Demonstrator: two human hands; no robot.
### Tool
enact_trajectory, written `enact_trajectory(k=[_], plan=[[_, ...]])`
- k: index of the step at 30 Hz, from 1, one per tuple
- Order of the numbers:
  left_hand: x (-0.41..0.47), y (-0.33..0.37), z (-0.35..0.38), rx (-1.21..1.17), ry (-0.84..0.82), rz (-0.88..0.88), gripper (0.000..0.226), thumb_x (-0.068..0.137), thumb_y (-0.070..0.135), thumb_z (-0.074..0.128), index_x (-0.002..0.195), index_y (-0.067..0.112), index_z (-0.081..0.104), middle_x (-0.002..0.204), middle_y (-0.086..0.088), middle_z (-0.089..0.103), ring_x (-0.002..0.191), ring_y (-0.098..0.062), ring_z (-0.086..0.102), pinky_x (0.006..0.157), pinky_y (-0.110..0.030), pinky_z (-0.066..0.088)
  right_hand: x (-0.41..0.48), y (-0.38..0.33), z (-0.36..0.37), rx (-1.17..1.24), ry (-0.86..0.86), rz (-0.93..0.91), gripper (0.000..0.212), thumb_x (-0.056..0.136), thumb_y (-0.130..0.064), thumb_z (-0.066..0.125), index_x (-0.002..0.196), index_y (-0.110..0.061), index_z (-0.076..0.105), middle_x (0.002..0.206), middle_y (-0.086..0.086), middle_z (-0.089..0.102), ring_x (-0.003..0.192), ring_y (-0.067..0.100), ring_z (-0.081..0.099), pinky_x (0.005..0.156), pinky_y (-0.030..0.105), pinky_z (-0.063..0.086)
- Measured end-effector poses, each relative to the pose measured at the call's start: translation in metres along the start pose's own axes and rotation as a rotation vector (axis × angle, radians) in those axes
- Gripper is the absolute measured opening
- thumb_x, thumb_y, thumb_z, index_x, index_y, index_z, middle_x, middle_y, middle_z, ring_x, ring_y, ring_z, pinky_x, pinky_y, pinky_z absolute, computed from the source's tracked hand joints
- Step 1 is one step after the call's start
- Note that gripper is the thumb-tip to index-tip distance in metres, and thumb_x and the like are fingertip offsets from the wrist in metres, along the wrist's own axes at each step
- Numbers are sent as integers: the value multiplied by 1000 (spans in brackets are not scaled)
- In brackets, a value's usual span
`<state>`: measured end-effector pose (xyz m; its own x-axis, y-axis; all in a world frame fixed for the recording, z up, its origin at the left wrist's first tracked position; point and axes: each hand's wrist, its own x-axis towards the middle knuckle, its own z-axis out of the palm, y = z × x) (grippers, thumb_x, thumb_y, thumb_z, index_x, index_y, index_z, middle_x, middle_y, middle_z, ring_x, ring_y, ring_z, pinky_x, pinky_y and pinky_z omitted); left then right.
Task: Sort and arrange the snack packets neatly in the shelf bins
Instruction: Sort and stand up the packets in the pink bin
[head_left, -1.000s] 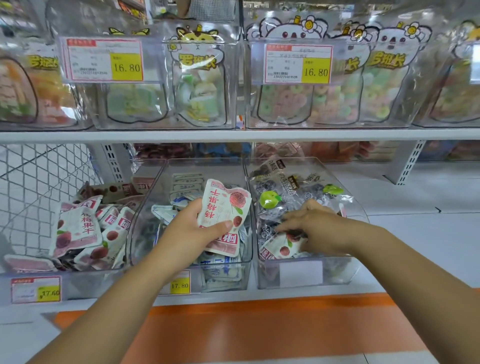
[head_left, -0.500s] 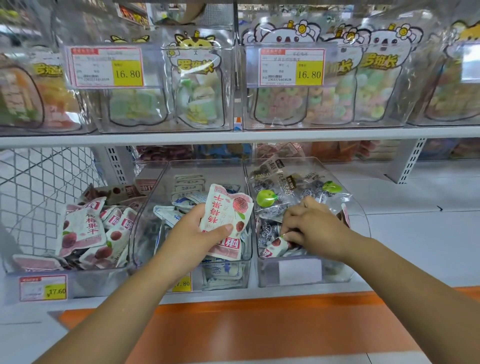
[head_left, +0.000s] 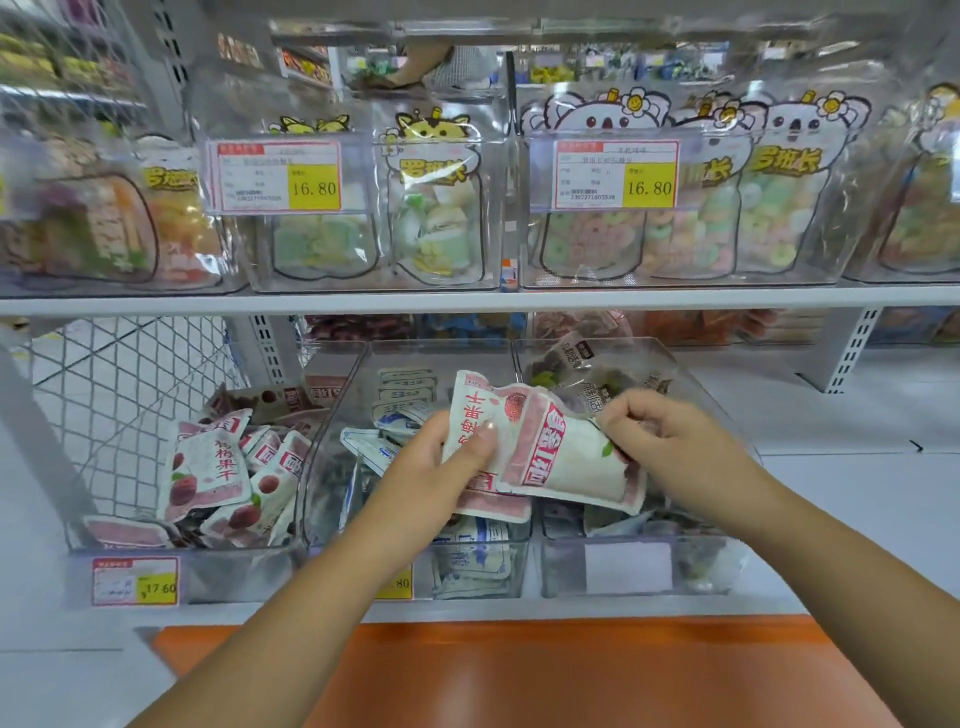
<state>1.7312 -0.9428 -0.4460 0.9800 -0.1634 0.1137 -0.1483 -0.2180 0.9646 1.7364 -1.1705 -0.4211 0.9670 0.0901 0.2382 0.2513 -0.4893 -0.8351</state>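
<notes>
Over bins (head_left: 441, 344) | left hand (head_left: 431, 467) grips packet (head_left: 474, 415) | right hand (head_left: 665, 436) pinches second packet (head_left: 566, 460)

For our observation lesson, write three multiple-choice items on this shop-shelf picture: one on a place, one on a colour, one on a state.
1. Which lower-shelf bin holds the pile of pink-and-white packets?
A left
B middle
C right

2. What colour is the price patch on the upper-shelf tags?
A green
B yellow
C blue

3. What is the right hand doing?
A lying flat on the shelf
B pinching a pink-and-white packet
C hanging empty

Answers:
1 A: the left bin is heaped with them.
2 B: the 16.80 is printed on yellow.
3 B: its fingers curl on a packet, beside the one the left hand holds.
</notes>
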Motion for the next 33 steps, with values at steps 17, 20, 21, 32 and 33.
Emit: enact_trajectory(k=[17, 20, 21, 32, 33], plan=[[-18, -26, -162, 91, 624, -175, 16, 80, 27, 62, 96, 28, 57, 92, 3, 69, 85, -20, 68, 80, -47, 56, 67, -79, 164, 315, -78, 61, 23, 81, -32, 75, 91, -15, 65, 77, 3, 71, 59, 18, 66, 56, 27, 54], [-15, -45, -187, 113, 600, -149, 25, 82, 28, 68, 104, 34, 59, 99, 7, 70, 90, -18, 68, 74, -40, 57, 99, -95, 195, 458, -164, 167, 25, 83, -34, 73, 93, -14, 62, 89, 8, 72, 75, 17, 71, 76, 31, 58], [-13, -48, -190, 185, 556, -129, 30, 85, 27, 69, 111, 35, 56, 102, 11, 68, 91, -13, 67, 71, -33, 56, 105, -94, 200, 446, -184, 171, 25, 84, -35, 71, 90, -12, 64, 92, 9, 72, 83, 19, 71, 86, 37, 57], [-7, -26, -120, 854, 375, 227, 61, 93, 37, 57, 147, 25, 34, 155, 5, 27, 143, -12, 19, 115, -27, 14, 25, -19, 54, -110, 107, -103, 22, 92, -14, 61, 97, -36, 67, 85, -19, 70, 82, 0, 65, 74, 17, 50], [-6, -19, -103, 852, 293, 248, 58, 94, 41, 54, 147, 28, 34, 154, 10, 28, 142, -8, 20, 114, -26, 15, 24, -14, 36, -159, 106, -76, 22, 92, -14, 62, 93, -36, 68, 81, -19, 70, 78, 3, 65, 73, 21, 51]])
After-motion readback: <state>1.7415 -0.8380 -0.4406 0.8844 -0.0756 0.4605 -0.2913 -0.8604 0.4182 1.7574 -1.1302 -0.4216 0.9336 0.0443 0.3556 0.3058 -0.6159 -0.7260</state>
